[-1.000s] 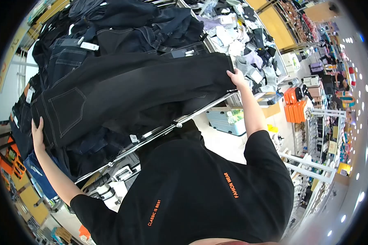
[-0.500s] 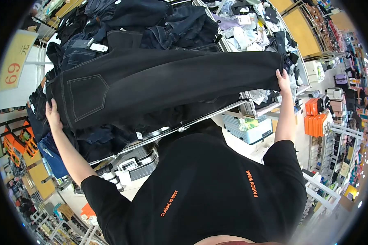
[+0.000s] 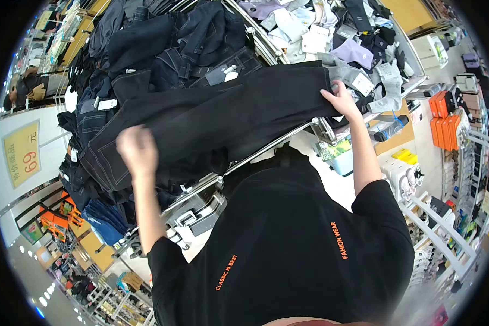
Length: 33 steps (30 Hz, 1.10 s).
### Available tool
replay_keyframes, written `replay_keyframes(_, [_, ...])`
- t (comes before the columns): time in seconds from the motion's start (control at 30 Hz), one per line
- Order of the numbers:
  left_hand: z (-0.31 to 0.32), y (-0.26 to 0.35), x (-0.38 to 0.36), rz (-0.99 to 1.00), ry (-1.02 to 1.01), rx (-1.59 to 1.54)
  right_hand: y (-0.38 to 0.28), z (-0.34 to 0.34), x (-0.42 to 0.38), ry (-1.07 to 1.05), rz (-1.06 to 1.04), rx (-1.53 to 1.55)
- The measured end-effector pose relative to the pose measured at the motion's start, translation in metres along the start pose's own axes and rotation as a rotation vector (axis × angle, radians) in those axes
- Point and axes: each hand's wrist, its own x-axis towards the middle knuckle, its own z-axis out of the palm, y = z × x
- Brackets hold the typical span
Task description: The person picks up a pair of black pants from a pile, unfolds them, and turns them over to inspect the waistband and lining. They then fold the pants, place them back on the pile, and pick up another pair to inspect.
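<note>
A pair of black jeans [image 3: 217,117] lies stretched sideways over the heap of denim, its stitched back pocket at the left and its leg ends at the right. My right hand [image 3: 344,102] grips the leg hem, thumb on top of the cloth. Over the pocket end hovers my left hand [image 3: 137,151], smeared by motion, so its fingers do not show clearly. Beneath and behind are dark folded jeans [image 3: 195,35] with white tags.
A bin of packed socks [image 3: 331,38] adjoins the denim heap on the right, behind a metal rail [image 3: 274,144]. At the left stands a yellow price sign [image 3: 22,154] marked 69. Orange boxes [image 3: 444,130] and a white rack [image 3: 440,233] are farther right.
My left hand has left the waist end and moved right over the jeans. My right hand has come inward with the hem, and the jeans have sunk onto the heap. The view has shifted.
</note>
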Motion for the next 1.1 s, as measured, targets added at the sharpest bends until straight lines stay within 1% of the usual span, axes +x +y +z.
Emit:
replay_keyframes(0.03, [0.018, 0.044, -0.006, 0.137, -0.191, -0.132, -0.001, 0.005, 0.007, 0.079, -0.112, -0.037])
replay_keyframes(0.07, [0.041, 0.082, -0.013, 0.33, -0.297, -0.253, -0.001, 0.006, 0.018, 0.165, -0.22, -0.076])
replay_keyframes(0.1, [0.067, 0.113, -0.023, 0.367, -0.365, -0.416, 0.002, 0.006, 0.028, 0.26, -0.319, -0.119])
replay_keyframes(0.13, [0.096, 0.137, -0.034, 0.442, -0.413, -0.48, 0.001, 0.005, 0.043, 0.25, -0.402, -0.074])
replay_keyframes(0.17, [0.122, 0.161, -0.045, 0.447, -0.389, -0.454, -0.003, 0.006, 0.057, 0.235, -0.487, -0.03])
replay_keyframes(0.2, [0.136, 0.183, -0.047, 0.4, -0.39, -0.343, -0.009, 0.009, 0.064, 0.211, -0.525, -0.163])
replay_keyframes(0.23, [0.151, 0.193, -0.045, 0.386, -0.402, -0.234, -0.019, 0.013, 0.068, 0.178, -0.575, -0.288])
replay_keyframes(0.3, [0.181, 0.191, -0.047, 0.32, -0.41, -0.178, -0.039, 0.022, 0.069, 0.064, -0.584, -0.38])
replay_keyframes(0.37, [0.199, 0.18, -0.054, 0.418, -0.501, -0.093, -0.046, 0.023, 0.064, -0.071, -0.596, -0.521])
replay_keyframes(0.4, [0.202, 0.179, -0.057, 0.457, -0.446, -0.083, -0.043, 0.027, 0.066, -0.056, -0.604, -0.5])
replay_keyframes(0.5, [0.199, 0.173, -0.068, 0.537, -0.476, -0.211, -0.033, 0.022, 0.069, -0.101, -0.538, -0.353])
replay_keyframes(0.53, [0.198, 0.173, -0.071, 0.529, -0.477, -0.246, -0.032, 0.017, 0.063, -0.03, -0.526, -0.321])
replay_keyframes(0.6, [0.196, 0.171, -0.08, 0.511, -0.48, -0.32, -0.021, 0.012, 0.054, 0.103, -0.611, -0.209])
replay_keyframes(0.67, [0.185, 0.173, -0.078, 0.441, -0.371, -0.36, -0.007, 0.009, 0.049, 0.253, -0.718, -0.104])
replay_keyframes(0.73, [0.171, 0.172, -0.06, 0.364, -0.238, -0.389, 0.006, 0.01, 0.05, 0.216, -0.658, 0.061])
replay_keyframes(0.77, [0.167, 0.168, -0.048, 0.278, -0.149, -0.366, 0.013, 0.011, 0.05, 0.196, -0.625, 0.146])
replay_keyframes(0.8, [0.165, 0.157, -0.034, 0.21, -0.092, -0.31, 0.016, 0.006, 0.05, 0.072, -0.42, 0.156])
replay_keyframes(0.83, [0.165, 0.14, -0.018, 0.189, -0.064, -0.221, 0.025, 0.011, 0.058, -0.023, -0.158, 0.354])
replay_keyframes(0.87, [0.162, 0.127, 0.002, 0.125, -0.082, -0.143, 0.03, 0.013, 0.063, -0.042, -0.048, 0.431])
replay_keyframes(0.9, [0.166, 0.111, 0.017, 0.105, -0.067, -0.101, 0.033, 0.013, 0.066, -0.058, 0.064, 0.505])
replay_keyframes(0.93, [0.169, 0.095, 0.032, 0.136, -0.12, -0.068, 0.029, 0.013, 0.065, -0.033, 0.114, 0.407])
replay_keyframes(1.0, [0.172, 0.067, 0.051, 0.18, -0.45, 0.067, 0.009, 0.011, 0.057, 0.023, 0.221, 0.207])
replay_keyframes(1.03, [0.169, 0.062, 0.062, 0.216, -0.626, 0.107, -0.001, 0.005, 0.057, -0.06, 0.251, 0.237])
replay_keyframes(1.1, [0.168, 0.059, 0.081, 0.172, -0.955, 0.171, -0.012, -0.009, 0.058, -0.222, 0.311, 0.301])
